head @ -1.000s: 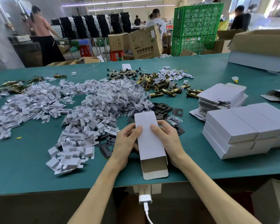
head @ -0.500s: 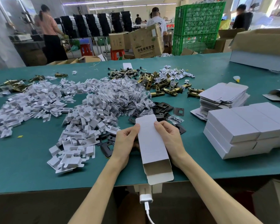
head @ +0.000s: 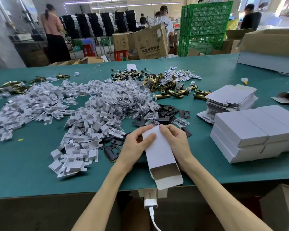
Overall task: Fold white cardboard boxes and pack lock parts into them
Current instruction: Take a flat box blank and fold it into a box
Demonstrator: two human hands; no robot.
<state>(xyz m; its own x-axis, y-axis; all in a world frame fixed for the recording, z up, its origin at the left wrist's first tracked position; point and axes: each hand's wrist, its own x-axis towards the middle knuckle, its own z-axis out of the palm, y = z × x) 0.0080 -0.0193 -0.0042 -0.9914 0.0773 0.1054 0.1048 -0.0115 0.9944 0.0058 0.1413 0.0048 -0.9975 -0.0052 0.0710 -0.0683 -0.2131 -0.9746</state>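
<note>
A long white cardboard box lies lengthwise on the green table, its near end open with the flap hanging over the front edge. My left hand grips its left side, thumb on top near the far end. My right hand grips the right side, fingers curled over the far end. White plastic inserts lie heaped to the left, clear bags of screws behind them, black strike plates just beyond my hands, brass latches farther back.
Finished white boxes are stacked at the right, with a pile of flat box blanks behind them. A large open carton sits at the far right. People, green crates and brown cartons stand beyond the table.
The far flap, which stuck out flat beyond my fingers, is now folded down under my fingertips. The box has turned slightly, its open near end swinging right.
</note>
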